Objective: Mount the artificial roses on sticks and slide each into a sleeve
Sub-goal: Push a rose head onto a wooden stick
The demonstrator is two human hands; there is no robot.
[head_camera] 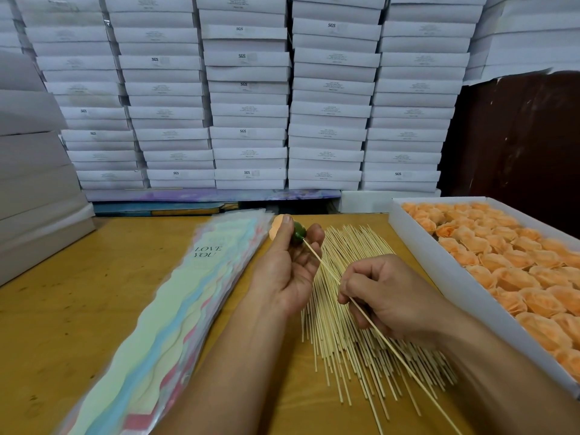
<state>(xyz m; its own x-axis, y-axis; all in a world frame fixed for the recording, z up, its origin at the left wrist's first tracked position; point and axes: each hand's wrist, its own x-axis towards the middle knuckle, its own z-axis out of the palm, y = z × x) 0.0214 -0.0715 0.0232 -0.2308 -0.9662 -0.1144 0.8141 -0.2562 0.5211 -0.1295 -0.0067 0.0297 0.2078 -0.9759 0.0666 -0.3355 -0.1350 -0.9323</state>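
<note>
Wooden table [94,293], sticks [345,324] between sleeves [175,302], tray [439,271]

Yellow wooden worktop [94,293], scuffed and spotted. At left, fanned stack of pastel sleeves [175,296] lying diagonally, top one printed "LOVE YOU". At centre, loose heap of thin wooden sticks [342,340], spread flat. At right edge, shallow white tray [439,271] filled with peach artificial roses [514,262]. Along far edge, white boxes [248,120] stacked high in columns; further grey-white boxes [34,189] piled at far left.
</note>
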